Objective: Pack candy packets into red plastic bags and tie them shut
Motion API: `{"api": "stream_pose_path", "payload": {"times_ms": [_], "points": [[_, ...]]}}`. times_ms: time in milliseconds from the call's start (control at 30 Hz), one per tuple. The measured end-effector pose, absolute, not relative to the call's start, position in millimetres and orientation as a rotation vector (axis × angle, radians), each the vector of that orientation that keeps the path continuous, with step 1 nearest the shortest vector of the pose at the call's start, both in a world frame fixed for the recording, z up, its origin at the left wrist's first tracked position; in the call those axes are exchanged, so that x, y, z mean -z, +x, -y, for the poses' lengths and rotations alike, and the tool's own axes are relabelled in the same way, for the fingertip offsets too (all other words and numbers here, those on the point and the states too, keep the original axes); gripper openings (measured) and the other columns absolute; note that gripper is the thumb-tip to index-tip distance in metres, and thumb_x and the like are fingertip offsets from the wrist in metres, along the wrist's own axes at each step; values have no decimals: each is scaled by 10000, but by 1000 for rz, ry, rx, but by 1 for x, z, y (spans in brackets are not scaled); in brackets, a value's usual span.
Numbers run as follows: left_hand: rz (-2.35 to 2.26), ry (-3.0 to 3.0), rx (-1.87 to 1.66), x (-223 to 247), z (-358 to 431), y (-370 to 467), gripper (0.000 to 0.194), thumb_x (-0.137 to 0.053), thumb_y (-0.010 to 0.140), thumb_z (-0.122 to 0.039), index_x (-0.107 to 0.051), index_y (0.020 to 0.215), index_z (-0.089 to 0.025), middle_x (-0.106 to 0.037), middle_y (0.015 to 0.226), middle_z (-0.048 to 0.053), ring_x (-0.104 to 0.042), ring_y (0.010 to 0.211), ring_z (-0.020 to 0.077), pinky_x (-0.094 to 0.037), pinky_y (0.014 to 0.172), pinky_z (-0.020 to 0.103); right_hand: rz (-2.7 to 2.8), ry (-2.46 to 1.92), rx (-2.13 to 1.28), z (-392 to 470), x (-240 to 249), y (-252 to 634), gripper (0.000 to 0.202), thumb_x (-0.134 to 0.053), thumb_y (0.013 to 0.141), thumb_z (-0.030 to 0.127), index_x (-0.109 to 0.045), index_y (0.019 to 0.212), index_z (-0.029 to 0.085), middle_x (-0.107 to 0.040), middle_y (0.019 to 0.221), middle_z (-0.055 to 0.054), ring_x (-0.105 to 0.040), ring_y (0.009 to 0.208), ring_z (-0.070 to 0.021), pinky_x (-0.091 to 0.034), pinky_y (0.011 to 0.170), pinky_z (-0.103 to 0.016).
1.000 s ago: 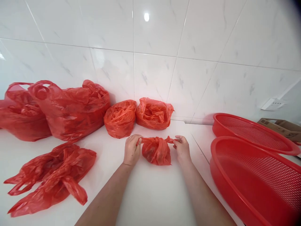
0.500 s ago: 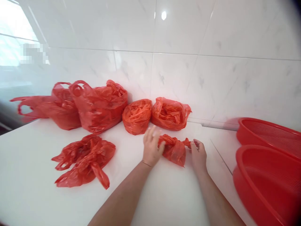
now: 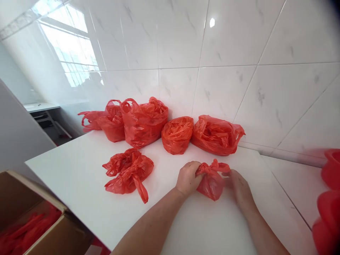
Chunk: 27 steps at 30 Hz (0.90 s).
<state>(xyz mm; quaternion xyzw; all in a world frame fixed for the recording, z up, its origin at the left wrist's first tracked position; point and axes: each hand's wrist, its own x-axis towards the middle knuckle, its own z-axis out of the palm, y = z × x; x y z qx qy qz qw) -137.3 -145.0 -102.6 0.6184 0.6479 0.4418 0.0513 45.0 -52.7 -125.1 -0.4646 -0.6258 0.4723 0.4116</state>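
A white table stands against a wall of pale, grey-veined tiles, on which a bright window shape and a small spot of light show. Near the middle of the table, toward the wall, is a small red bag, its top twisted into a knot. The left hand is closed on the left end of that twisted top, thumb toward the knot. The right hand is at the other end, fingers curled toward the bag and blurred; whether they grip it, I cannot tell.

To the left of the left hand, well apart from it, a crumpled bag lies flat with its ends spread out. Behind the hands, a row of red bags runs along the wall: a wide, low bag, a rounder bag just beside it, a big bag with a handle loop standing up, and another looped bag at the left.

Red tubs are cut off at the right edge. At the lower left, beside the table, an open cardboard box holds red plastic.
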Motion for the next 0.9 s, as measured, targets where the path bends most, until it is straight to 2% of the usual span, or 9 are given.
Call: {"api": "stream_pose_path", "payload": {"times_ms": [167, 333, 433, 500, 600, 700, 800, 900], "points": [[-2258, 1742, -1420, 74, 171, -170, 84, -532, 787, -223, -573, 861, -227, -620, 839, -9, -553, 776, 146, -427, 709, 264, 1667, -1269, -1162, 54, 124, 42, 435, -494, 755, 561, -643, 933, 193, -654, 974, -64, -625, 774, -192, -480, 689, -295], [-2746, 1651, -1334, 42, 194, -236, 203, -479, 829, -273, -577, 997, -214, -619, 964, 48, -555, 902, 199, -429, 799, 316, 1776, -1302, -1065, 54, 130, 37, 333, -526, 723, 490, -642, 866, 213, -663, 830, -21, -616, 771, -194, -441, 696, -294], [-3121, 1469, -1099, 40, 209, -268, 384, -459, 838, -334, -514, 1185, -180, -566, 1120, 127, -512, 1045, 274, -406, 874, 393, 1792, -1251, -1036, 55, 130, 36, 303, -506, 729, 455, -636, 849, 210, -656, 804, -16, -596, 743, -185, -430, 685, -291], [-3199, 1432, -781, 49, 220, -283, 499, -475, 820, -380, -443, 1292, -220, -507, 1235, 142, -462, 1131, 330, -362, 922, 481, 1797, -1234, -1031, 57, 129, 35, 288, -493, 738, 439, -633, 846, 212, -649, 796, -12, -585, 743, -182, -424, 682, -288], [-3000, 1439, -373, 68, 235, -298, 492, -487, 787, -470, -519, 1229, -257, -495, 1269, 121, -485, 1101, 360, -351, 912, 544, 1796, -1242, -1035, 59, 128, 35, 265, -486, 749, 417, -629, 849, 217, -640, 787, -6, -570, 741, -177, -417, 680, -284], [-3000, 1422, -234, 79, 247, -311, 463, -474, 797, -453, -550, 1195, -230, -496, 1251, 127, -498, 1078, 358, -359, 895, 554, 1794, -1233, -1033, 60, 127, 35, 240, -489, 752, 395, -625, 843, 219, -641, 813, -6, -562, 745, -170, -415, 688, -280], [-3099, 1323, -253, 77, 251, -317, 405, -462, 813, -421, -582, 1129, -199, -529, 1170, 143, -498, 1070, 366, -362, 872, 590, 1801, -1206, -1027, 61, 127, 35, 229, -480, 759, 386, -621, 837, 223, -644, 833, -5, -560, 753, -166, -415, 688, -276], [-3219, 1421, -510, 72, 242, -306, 405, -489, 807, -433, -574, 1105, -173, -529, 1149, 157, -474, 1102, 372, -362, 890, 595, 1801, -1199, -1017, 62, 126, 33, 226, -469, 765, 383, -619, 826, 225, -648, 833, -4, -565, 754, -166, -419, 684, -276]]}}
